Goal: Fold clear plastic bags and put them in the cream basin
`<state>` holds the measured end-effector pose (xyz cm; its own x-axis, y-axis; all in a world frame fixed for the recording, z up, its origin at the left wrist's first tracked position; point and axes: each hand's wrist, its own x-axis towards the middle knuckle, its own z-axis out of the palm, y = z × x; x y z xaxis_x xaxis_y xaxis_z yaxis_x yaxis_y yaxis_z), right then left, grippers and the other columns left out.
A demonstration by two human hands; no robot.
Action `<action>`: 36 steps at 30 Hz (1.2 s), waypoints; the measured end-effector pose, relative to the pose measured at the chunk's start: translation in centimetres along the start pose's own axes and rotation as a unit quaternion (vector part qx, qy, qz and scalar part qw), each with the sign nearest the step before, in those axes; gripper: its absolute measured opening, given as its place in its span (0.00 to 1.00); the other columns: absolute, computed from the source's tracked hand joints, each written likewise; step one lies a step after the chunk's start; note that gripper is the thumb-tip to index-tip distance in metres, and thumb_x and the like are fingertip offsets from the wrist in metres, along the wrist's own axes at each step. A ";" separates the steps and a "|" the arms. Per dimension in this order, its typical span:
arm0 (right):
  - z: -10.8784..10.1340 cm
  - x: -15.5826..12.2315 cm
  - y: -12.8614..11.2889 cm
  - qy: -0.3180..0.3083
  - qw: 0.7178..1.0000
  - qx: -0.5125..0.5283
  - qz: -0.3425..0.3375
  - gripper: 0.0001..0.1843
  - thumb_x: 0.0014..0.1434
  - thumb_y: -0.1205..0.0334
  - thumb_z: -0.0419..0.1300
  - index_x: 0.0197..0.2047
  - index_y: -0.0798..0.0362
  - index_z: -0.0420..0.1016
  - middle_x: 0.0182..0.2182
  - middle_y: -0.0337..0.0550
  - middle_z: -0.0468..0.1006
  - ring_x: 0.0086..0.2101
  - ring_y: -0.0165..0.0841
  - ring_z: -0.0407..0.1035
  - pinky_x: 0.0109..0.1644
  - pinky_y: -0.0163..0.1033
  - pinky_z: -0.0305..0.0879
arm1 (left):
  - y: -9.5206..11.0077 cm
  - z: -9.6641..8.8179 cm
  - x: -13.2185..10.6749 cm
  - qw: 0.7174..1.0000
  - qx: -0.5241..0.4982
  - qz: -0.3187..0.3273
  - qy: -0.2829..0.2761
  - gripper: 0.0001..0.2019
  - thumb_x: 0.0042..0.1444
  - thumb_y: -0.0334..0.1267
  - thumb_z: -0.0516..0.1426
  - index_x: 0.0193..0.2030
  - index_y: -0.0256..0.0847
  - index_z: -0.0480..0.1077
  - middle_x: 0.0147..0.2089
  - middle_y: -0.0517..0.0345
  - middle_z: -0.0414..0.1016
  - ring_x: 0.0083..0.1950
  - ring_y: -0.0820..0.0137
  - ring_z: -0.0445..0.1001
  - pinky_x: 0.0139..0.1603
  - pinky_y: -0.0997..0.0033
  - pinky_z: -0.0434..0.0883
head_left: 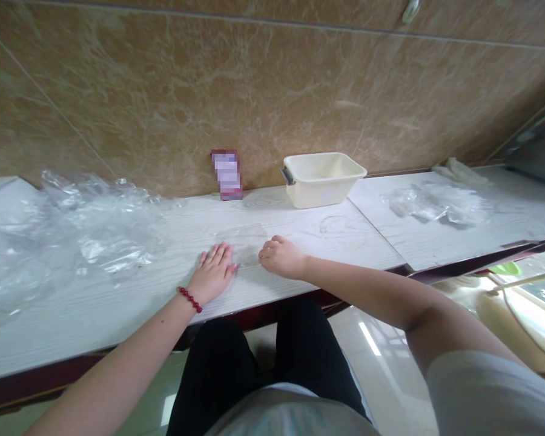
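**A:** Where are the hands?

**B:** The person's left hand (213, 272), with a string of red beads (189, 299) at the wrist, lies palm down on the white wood-grain surface (327, 242), fingers spread. The right hand (281, 257) rests on that surface with its fingers curled under, out of sight.

**A:** Is either grip pinching anything?

**B:** The left one isn't. Its fingertips just reach a flat clear plastic sheet (241, 242) lying between the hands. Whether the right one pinches the sheet's edge can't be told.

**A:** How do things stand along the surface?

**B:** That one sheet lies flat, while two heaps stay bunched: a crumpled heap of clear plastic film (72, 236) on the left, and a second crumpled heap of clear film (436, 206) on the right.

**A:** What else is there?

**B:** One cream plastic tub (320, 180), one upright box with a blurred purple label (227, 174), and one crumpled pale cloth (458, 171), all along a brown marble-look tile wall (254, 79).
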<state>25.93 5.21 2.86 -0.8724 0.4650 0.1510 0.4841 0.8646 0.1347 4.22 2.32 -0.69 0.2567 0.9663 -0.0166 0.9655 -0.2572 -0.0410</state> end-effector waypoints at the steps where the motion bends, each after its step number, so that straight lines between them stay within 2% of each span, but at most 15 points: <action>1: 0.0 0.3 -0.1 -0.010 1.000 -0.009 -0.006 0.12 0.56 0.68 0.46 0.33 0.56 0.71 0.35 0.48 0.72 0.38 0.33 0.60 0.41 0.42 0.50 | 0.0 -0.1 0.1 1.000 -0.006 -0.001 -0.002 0.28 0.57 0.47 0.35 0.60 0.31 0.46 0.63 0.49 0.43 0.63 0.62 0.41 0.59 0.56 0.42; 3: -0.1 0.8 -0.2 -0.028 0.999 -0.019 -0.019 0.12 0.56 0.70 0.46 0.31 0.58 0.70 0.33 0.48 0.72 0.36 0.32 0.61 0.38 0.41 0.50 | 0.0 -0.4 0.2 1.000 -0.024 -0.006 -0.006 0.29 0.56 0.48 0.35 0.60 0.30 0.45 0.63 0.47 0.44 0.62 0.62 0.42 0.59 0.55 0.44; 6: -0.4 1.2 0.2 -0.047 0.999 -0.014 -0.016 0.10 0.55 0.68 0.48 0.30 0.58 0.70 0.32 0.47 0.72 0.34 0.32 0.61 0.36 0.39 0.49 | 0.3 -1.0 0.6 0.998 -0.055 -0.005 -0.011 0.32 0.55 0.51 0.35 0.60 0.29 0.46 0.62 0.44 0.45 0.62 0.60 0.43 0.57 0.52 0.46; 10: -1.3 0.9 1.1 -0.036 0.999 0.011 -0.010 0.12 0.55 0.62 0.48 0.32 0.57 0.71 0.34 0.46 0.73 0.37 0.33 0.61 0.38 0.40 0.48 | 1.4 -1.8 0.6 0.997 -0.068 0.046 -0.001 0.34 0.52 0.54 0.41 0.59 0.29 0.47 0.61 0.43 0.47 0.62 0.59 0.44 0.58 0.50 0.45; 14: -1.8 0.5 1.4 -0.029 0.998 0.011 -0.049 0.10 0.53 0.61 0.51 0.32 0.55 0.72 0.37 0.46 0.73 0.40 0.35 0.60 0.41 0.43 0.46 | 2.7 -2.1 0.3 0.993 -0.088 0.076 0.007 0.31 0.54 0.50 0.41 0.59 0.29 0.49 0.60 0.43 0.50 0.62 0.61 0.46 0.58 0.52 0.45; 17: -1.6 0.5 1.1 -0.034 0.997 -0.018 -0.066 0.09 0.53 0.67 0.50 0.28 0.56 0.71 0.34 0.46 0.73 0.38 0.34 0.60 0.41 0.43 0.46 | 3.2 -2.2 0.2 0.990 -0.106 0.092 0.001 0.29 0.55 0.47 0.42 0.58 0.28 0.49 0.60 0.43 0.50 0.62 0.62 0.46 0.59 0.55 0.46; 20: -1.0 0.7 0.9 -0.028 0.997 -0.038 -0.059 0.09 0.54 0.70 0.48 0.29 0.58 0.69 0.30 0.46 0.72 0.34 0.33 0.61 0.39 0.42 0.46 | 3.5 -2.1 0.2 0.989 -0.114 0.095 -0.004 0.27 0.54 0.45 0.43 0.57 0.28 0.52 0.60 0.43 0.50 0.61 0.62 0.46 0.58 0.56 0.47; 24: -0.8 1.0 1.1 -0.023 0.998 -0.027 -0.059 0.10 0.54 0.67 0.48 0.31 0.58 0.69 0.32 0.46 0.71 0.33 0.32 0.60 0.38 0.40 0.47 | 3.8 -1.8 0.5 0.988 -0.120 0.094 0.006 0.27 0.54 0.45 0.44 0.56 0.27 0.54 0.59 0.41 0.53 0.61 0.61 0.49 0.58 0.57 0.49; 29: -1.6 0.9 2.0 0.015 0.999 0.001 -0.043 0.12 0.54 0.64 0.47 0.33 0.58 0.70 0.34 0.47 0.72 0.35 0.33 0.61 0.40 0.41 0.46 | 3.8 -1.4 1.0 0.987 -0.127 0.094 0.026 0.26 0.53 0.42 0.46 0.56 0.28 0.54 0.58 0.39 0.55 0.59 0.61 0.53 0.57 0.57 0.51; 32: -1.8 0.6 2.5 0.002 0.997 0.006 -0.071 0.10 0.53 0.62 0.50 0.33 0.55 0.71 0.34 0.44 0.73 0.38 0.35 0.60 0.42 0.44 0.44 | 3.8 -1.3 1.1 0.986 -0.133 0.094 0.021 0.25 0.53 0.41 0.45 0.56 0.27 0.54 0.58 0.39 0.55 0.59 0.62 0.52 0.57 0.58 0.52; 36: -1.2 0.3 2.7 -0.008 0.995 0.004 -0.102 0.10 0.54 0.67 0.48 0.28 0.54 0.71 0.35 0.43 0.73 0.40 0.34 0.59 0.45 0.45 0.42 | 3.7 -1.3 1.0 0.984 -0.146 0.096 0.020 0.24 0.53 0.41 0.46 0.55 0.28 0.56 0.58 0.40 0.56 0.60 0.62 0.52 0.58 0.58 0.52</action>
<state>27.01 7.43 4.45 -0.9534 0.2823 0.1064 0.2963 0.9426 0.1540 8.13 2.38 0.47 0.4322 0.9007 0.0439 0.8684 -0.4288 0.2489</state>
